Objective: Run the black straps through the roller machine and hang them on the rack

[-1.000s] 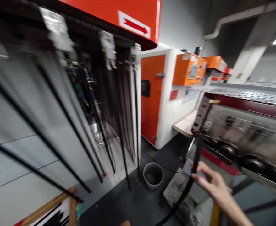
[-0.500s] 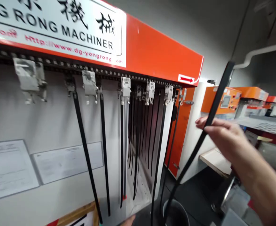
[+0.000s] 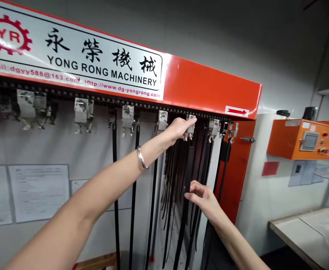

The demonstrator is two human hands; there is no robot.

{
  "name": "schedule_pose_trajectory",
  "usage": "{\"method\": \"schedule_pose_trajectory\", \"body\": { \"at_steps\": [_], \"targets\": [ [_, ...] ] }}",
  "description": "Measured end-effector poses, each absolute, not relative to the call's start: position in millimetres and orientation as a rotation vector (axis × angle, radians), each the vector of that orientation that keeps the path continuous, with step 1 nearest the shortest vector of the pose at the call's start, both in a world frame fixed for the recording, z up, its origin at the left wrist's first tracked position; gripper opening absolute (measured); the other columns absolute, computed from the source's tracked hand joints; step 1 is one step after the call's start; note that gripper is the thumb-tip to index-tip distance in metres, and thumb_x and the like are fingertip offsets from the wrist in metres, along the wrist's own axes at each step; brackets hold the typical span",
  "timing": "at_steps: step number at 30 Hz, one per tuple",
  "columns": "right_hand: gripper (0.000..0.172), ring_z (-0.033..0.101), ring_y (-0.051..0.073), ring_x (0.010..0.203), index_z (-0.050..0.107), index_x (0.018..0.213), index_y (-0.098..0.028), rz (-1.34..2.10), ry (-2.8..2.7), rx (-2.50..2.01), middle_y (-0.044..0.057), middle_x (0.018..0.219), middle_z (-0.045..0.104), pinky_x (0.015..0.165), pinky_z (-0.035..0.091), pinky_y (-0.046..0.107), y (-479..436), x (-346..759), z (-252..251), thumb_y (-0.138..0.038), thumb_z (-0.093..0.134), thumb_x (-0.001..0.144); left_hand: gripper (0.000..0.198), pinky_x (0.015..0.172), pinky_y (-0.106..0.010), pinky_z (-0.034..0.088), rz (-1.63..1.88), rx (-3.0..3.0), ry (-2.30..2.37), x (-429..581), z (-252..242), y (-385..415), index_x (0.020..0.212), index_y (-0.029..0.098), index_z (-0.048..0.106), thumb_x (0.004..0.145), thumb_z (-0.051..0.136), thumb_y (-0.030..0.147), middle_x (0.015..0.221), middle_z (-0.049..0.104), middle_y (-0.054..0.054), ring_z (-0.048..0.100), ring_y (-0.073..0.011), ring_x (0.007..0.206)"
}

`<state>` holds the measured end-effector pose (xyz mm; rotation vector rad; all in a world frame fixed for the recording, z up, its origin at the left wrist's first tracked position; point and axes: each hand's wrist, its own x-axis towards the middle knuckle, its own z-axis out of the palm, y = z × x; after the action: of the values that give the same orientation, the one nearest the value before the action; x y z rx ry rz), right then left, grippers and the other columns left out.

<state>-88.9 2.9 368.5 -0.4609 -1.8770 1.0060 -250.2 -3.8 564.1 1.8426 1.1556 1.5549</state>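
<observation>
My left hand (image 3: 178, 129) reaches up to the overhead chain, its fingers and thumb closed on a metal clip (image 3: 190, 131). My right hand (image 3: 202, 195) is lower down and pinches a long black strip (image 3: 184, 217) between thumb and fingers. The strip's top end points up, just under that clip, and its lower part hangs down out of view. On either side along the chain hang more clips, such as a metal clip (image 3: 162, 122) to the left, some with black strips (image 3: 115, 187) hanging from them.
The orange machine housing (image 3: 209, 88) runs along the top, with a row of hanging strips inside its opening. Paper sheets (image 3: 39, 191) are on the white panel at left. At right are an orange control box (image 3: 302, 140) and a table (image 3: 319, 228).
My left hand has risen from the bottom edge to the clip. My right hand has brought the black strip leftward, beneath the clip. The view has turned and shows more of the sign.
</observation>
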Motion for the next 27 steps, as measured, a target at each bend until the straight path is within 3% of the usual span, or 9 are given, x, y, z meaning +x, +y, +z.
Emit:
{"method": "schedule_pose_trajectory", "body": {
  "at_steps": [2, 5, 15, 22, 27],
  "targets": [
    [0.02, 0.046, 0.015, 0.076, 0.054, 0.065, -0.018, 1.054, -1.88, -0.435, -0.001, 0.079, 0.049, 0.072, 0.034, 0.027, 12, -94, 368, -0.028, 0.068, 0.075, 0.036, 0.074, -0.039, 0.055, 1.517, 1.761, 1.139, -247, 575, 5, 0.074, 0.011, 0.059, 0.091, 0.053, 0.043, 0.071, 0.069, -0.011, 0.068, -0.0202, 0.066],
    [0.022, 0.044, 0.013, 0.073, 0.052, 0.063, -0.018, 1.103, -1.864, -0.414, -0.002, 0.077, 0.048, 0.07, 0.033, 0.026, 22, -101, 371, -0.027, 0.069, 0.074, 0.033, 0.068, -0.039, 0.054, 1.535, 1.76, 1.163, -246, 581, 8, 0.073, 0.011, 0.058, 0.091, 0.055, 0.038, 0.064, 0.067, -0.009, 0.066, -0.0198, 0.059],
    [0.026, 0.041, 0.011, 0.066, 0.053, 0.06, -0.018, 1.158, -1.799, -0.353, -0.003, 0.072, 0.046, 0.065, 0.031, 0.025, 48, -116, 398, -0.033, 0.073, 0.069, 0.038, 0.065, -0.032, 0.05, 1.502, 1.784, 1.263, -249, 580, 8, 0.078, 0.01, 0.063, 0.091, 0.055, 0.044, 0.073, 0.073, -0.013, 0.065, -0.0147, 0.056],
    [0.027, 0.039, 0.011, 0.064, 0.053, 0.06, -0.018, 1.181, -1.774, -0.341, -0.004, 0.07, 0.045, 0.063, 0.029, 0.025, 59, -121, 402, -0.033, 0.074, 0.066, 0.039, 0.079, -0.04, 0.053, 1.507, 1.75, 1.139, -249, 573, 7, 0.084, 0.009, 0.065, 0.089, 0.058, 0.047, 0.084, 0.073, -0.014, 0.069, -0.019, 0.07],
    [0.026, 0.037, 0.01, 0.062, 0.053, 0.06, -0.018, 1.193, -1.778, -0.339, -0.004, 0.066, 0.043, 0.059, 0.027, 0.024, 61, -120, 403, -0.034, 0.073, 0.066, 0.046, 0.09, -0.037, 0.049, 1.587, 1.743, 1.261, -251, 540, -6, 0.1, 0.011, 0.065, 0.074, 0.074, 0.047, 0.111, 0.067, -0.015, 0.062, -0.0219, 0.103]
  ]
}}
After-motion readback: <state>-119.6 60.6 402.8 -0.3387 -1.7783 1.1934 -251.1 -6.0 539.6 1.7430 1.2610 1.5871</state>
